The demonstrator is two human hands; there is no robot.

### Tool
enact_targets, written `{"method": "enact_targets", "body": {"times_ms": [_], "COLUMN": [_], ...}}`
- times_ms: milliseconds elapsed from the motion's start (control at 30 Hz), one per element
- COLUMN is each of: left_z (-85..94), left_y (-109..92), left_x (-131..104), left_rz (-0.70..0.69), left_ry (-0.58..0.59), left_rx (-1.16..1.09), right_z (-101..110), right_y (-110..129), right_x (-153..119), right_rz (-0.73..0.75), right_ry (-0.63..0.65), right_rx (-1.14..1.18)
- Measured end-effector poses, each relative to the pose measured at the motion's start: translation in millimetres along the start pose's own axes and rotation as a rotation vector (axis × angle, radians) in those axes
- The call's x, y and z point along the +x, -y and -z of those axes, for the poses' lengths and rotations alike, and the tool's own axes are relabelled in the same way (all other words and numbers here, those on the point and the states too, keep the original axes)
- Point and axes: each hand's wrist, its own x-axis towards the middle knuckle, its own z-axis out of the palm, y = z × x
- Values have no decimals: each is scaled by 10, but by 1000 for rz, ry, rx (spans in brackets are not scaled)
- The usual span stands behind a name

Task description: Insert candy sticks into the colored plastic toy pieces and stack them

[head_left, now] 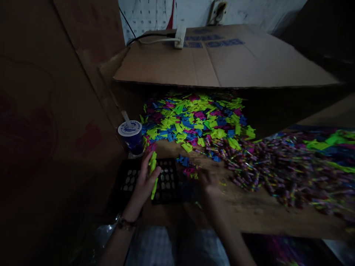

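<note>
My left hand [145,177] is closed around a bright yellow-green plastic piece [154,177], long and thin, whose exact kind I cannot make out. Beneath that hand lies a black tray [174,197] with rows of pale round spots. My right hand [209,184] is smeared by motion over the wooden table, and its fingers are too blurred to read. Close to its left are a few pink pieces [190,171] and blue pieces [183,160]. Behind both hands spreads a heap of small yellow, blue and pink plastic pieces [194,118].
A cup with a straw [131,138] stands left of the heap. Over the heap hangs a cardboard flap [222,62] carrying a power strip [181,35]. Many thin, multicoloured stick-like pieces [277,173] cover the right side of the table [249,218]. A cardboard wall [69,140] rises at left.
</note>
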Motion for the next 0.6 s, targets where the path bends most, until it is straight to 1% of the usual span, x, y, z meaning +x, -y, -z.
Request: {"method": "enact_targets", "body": {"times_ms": [33,100,167,200,233,267,300,367,400,433,467,500,567,600], "left_z": [6,5,-9,-19,-29,-39,-48,-62,-66,-69,-71,-71,-67,-64], "left_y": [-2,15,47,62,72,77,76,62,53,44,38,35,38,43], "left_x": [-18,-46,-60,-63,-65,-68,-71,-79,-83,-86,-88,-89,-91,-92], "left_rz": [-45,-103,-124,-134,-148,-161,-172,-174,-165,-151,-138,-130,-122,-119], "left_ry": [8,29,37,37,35,34,32,32,32,32,32,30,24,21], "left_rx": [15,48,65,68,68,67,65,60,56,54,52,52,53,53], "right_z": [94,217,266,274,275,270,258,203,153,86,1,-100,-325,-438], "right_y": [-144,-353,-454,-471,-471,-455,-425,-321,-243,-148,-39,79,315,419], "right_x": [14,57,104,120,126,121,105,43,1,-45,-92,-138,-218,-248], "right_rz": [-30,-18,-21,-38,-70,-112,-157,-241,-262,-252,-213,-154,-47,-29], "right_ry": [-2,117,258,288,279,238,179,40,-17,-47,-47,-19,96,156], "right_rx": [-178,-356,-385,-373,-352,-317,-261,-74,48,183,327,472,732,826]}}
